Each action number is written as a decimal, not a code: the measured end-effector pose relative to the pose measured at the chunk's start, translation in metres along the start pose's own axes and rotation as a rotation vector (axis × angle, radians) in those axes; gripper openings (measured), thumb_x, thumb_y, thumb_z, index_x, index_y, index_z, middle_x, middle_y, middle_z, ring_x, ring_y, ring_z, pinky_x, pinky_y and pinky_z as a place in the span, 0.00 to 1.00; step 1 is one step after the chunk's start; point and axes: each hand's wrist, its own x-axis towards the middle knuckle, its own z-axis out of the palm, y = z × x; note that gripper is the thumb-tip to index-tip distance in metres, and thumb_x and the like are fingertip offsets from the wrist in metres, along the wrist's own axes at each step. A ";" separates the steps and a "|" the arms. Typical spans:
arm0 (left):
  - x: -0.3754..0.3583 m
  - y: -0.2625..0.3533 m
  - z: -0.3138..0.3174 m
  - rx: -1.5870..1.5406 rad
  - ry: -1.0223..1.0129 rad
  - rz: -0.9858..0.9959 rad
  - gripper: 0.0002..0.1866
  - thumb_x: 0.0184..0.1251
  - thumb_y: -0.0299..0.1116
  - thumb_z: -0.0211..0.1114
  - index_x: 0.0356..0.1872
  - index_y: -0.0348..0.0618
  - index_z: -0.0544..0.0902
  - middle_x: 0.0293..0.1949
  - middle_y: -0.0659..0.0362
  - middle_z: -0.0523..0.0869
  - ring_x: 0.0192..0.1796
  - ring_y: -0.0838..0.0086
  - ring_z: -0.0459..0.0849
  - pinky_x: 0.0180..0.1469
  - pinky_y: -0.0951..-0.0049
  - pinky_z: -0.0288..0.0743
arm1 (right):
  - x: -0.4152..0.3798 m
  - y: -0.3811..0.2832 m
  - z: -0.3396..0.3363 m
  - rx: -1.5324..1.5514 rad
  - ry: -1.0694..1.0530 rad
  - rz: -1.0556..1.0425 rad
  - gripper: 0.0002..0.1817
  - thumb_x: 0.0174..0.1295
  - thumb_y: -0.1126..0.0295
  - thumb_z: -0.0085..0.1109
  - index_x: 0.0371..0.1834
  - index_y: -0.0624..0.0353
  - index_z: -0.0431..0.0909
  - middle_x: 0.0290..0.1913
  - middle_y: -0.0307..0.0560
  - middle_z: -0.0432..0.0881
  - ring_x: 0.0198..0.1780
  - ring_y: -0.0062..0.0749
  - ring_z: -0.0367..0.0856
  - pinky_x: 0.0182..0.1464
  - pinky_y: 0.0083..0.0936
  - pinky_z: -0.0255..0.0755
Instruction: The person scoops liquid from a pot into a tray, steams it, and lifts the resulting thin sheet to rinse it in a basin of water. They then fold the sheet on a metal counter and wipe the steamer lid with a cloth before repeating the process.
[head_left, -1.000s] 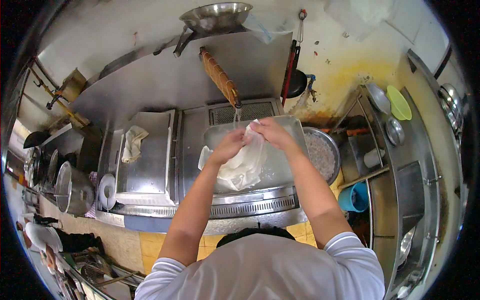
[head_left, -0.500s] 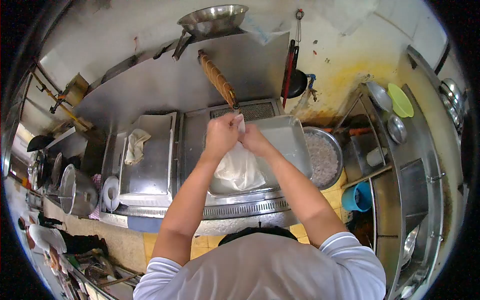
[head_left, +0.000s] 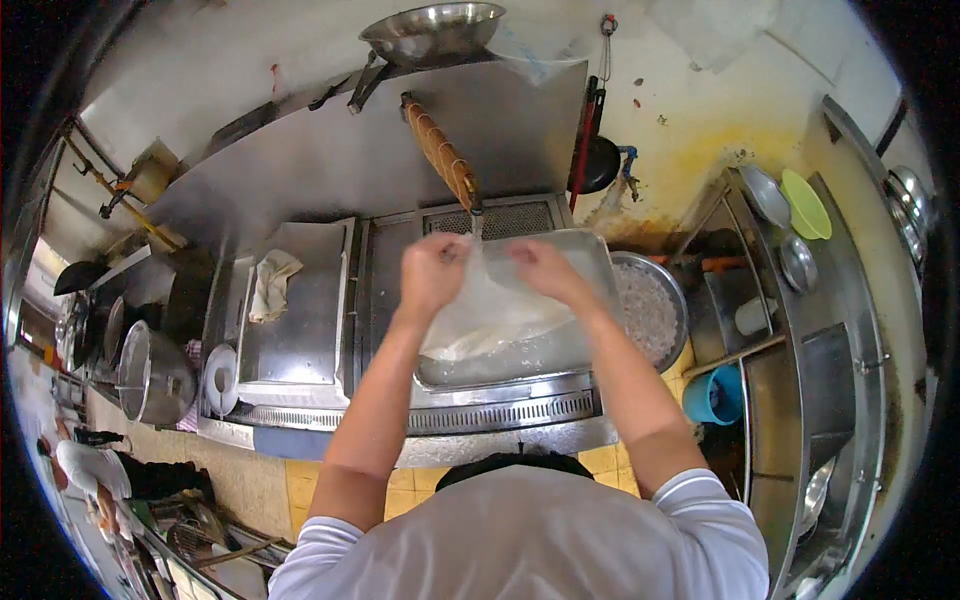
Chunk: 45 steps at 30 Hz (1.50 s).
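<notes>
A thin, wet white cloth (head_left: 485, 318) spreads over a metal tray (head_left: 606, 262) holding cloudy water. My left hand (head_left: 433, 275) is closed at the cloth's upper left edge, its fingers slightly blurred. Across from it, my right hand (head_left: 548, 270) is curled with fingertips pinched together at the cloth's upper right side; motion smears the exact grip. Just beyond both hands, a pipe wrapped in brown material (head_left: 440, 155) points down toward the tray, its end close above the cloth.
Right of the tray stands a metal basin (head_left: 680, 305) of pale, wet pieces. A steel counter section with a crumpled rag (head_left: 273, 285) lies left. A blue bucket (head_left: 713, 395) sits lower right beside a metal shelf. Another person (head_left: 95, 470) is far left.
My hands have moved apart from being together at the gathered top of the cloth. The cloth, bunched before, now lies spread wider to the right across the tray.
</notes>
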 end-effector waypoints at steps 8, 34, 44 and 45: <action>0.034 -0.014 -0.065 -0.066 0.194 -0.268 0.09 0.70 0.32 0.72 0.41 0.36 0.92 0.35 0.51 0.93 0.36 0.75 0.87 0.44 0.72 0.80 | -0.015 0.095 0.006 -0.412 -0.018 0.142 0.13 0.54 0.75 0.57 0.38 0.64 0.88 0.38 0.67 0.87 0.40 0.56 0.86 0.47 0.41 0.78; -0.089 -0.148 0.088 0.187 -0.506 -0.263 0.17 0.72 0.44 0.65 0.42 0.39 0.89 0.42 0.39 0.88 0.47 0.43 0.88 0.49 0.50 0.80 | -0.058 0.114 0.007 -0.942 -0.282 0.386 0.13 0.64 0.67 0.58 0.44 0.62 0.86 0.45 0.57 0.88 0.47 0.55 0.86 0.54 0.47 0.80; 0.014 -0.059 -0.019 -0.170 0.309 -0.124 0.15 0.58 0.15 0.61 0.44 0.32 0.89 0.42 0.50 0.93 0.44 0.68 0.90 0.53 0.69 0.82 | -0.006 0.075 0.022 -0.525 -0.297 -0.004 0.15 0.59 0.68 0.59 0.44 0.64 0.88 0.43 0.65 0.88 0.49 0.61 0.86 0.54 0.45 0.78; 0.020 -0.066 -0.038 -0.181 0.397 -0.185 0.13 0.61 0.16 0.61 0.44 0.33 0.89 0.41 0.52 0.93 0.43 0.70 0.89 0.52 0.70 0.82 | -0.019 0.111 -0.002 -0.583 -0.275 0.072 0.15 0.58 0.67 0.59 0.43 0.63 0.88 0.44 0.67 0.88 0.50 0.65 0.85 0.55 0.47 0.78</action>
